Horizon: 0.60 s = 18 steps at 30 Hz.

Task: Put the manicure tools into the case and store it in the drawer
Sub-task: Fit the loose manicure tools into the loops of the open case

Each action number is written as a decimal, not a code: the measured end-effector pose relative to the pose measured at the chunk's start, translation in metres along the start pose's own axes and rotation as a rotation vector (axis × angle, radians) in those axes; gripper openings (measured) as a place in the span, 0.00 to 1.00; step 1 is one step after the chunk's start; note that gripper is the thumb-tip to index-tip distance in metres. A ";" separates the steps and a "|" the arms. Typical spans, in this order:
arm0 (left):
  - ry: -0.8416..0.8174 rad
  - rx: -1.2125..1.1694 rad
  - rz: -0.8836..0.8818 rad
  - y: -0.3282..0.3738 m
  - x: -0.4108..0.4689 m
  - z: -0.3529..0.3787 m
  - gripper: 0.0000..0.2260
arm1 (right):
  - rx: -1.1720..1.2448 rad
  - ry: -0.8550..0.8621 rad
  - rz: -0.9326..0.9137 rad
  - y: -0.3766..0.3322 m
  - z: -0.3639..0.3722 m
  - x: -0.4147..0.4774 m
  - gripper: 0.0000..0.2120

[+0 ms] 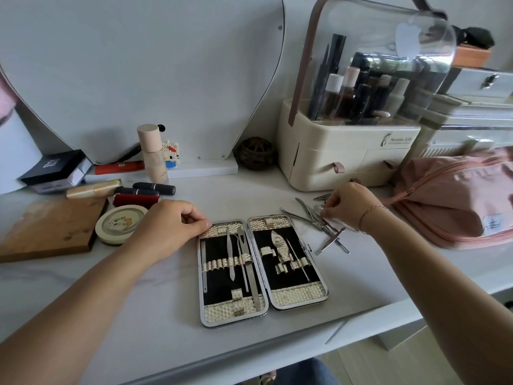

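Observation:
The manicure case (pixel 261 304) lies open flat on the white desk, black lining with cream straps. Several slim steel tools sit in its left half and a few in its right half. My left hand (pixel 169 220) rests with curled fingers on the case's top left corner. To the right of the case lies a loose pile of steel manicure tools (pixel 322 223). My right hand (pixel 349 204) pinches a small tool at the far side of that pile. The cream organiser (pixel 344 157) behind has small drawers with pink pulls.
A pink zip pouch (pixel 455 195) lies at the right. Lipsticks (pixel 144 194), a round tin (pixel 122 223), a wooden board (pixel 52 229) and a bottle (pixel 152 154) crowd the left. A mirror stands behind. The desk edge runs close in front of the case.

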<state>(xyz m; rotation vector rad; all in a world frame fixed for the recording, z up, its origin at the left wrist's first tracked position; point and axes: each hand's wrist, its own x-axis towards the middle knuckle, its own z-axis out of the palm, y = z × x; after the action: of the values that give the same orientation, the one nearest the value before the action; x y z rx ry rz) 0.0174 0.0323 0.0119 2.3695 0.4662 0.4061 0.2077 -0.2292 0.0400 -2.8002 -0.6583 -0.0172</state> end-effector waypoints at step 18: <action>-0.013 -0.010 0.005 0.002 0.001 0.004 0.02 | 1.029 -0.271 -0.202 -0.070 0.014 -0.029 0.07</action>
<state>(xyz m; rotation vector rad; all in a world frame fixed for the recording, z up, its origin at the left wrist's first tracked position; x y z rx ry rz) 0.0206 0.0293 0.0107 2.3624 0.4515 0.3943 0.1508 -0.1779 0.0422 -1.7498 -0.7248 0.5144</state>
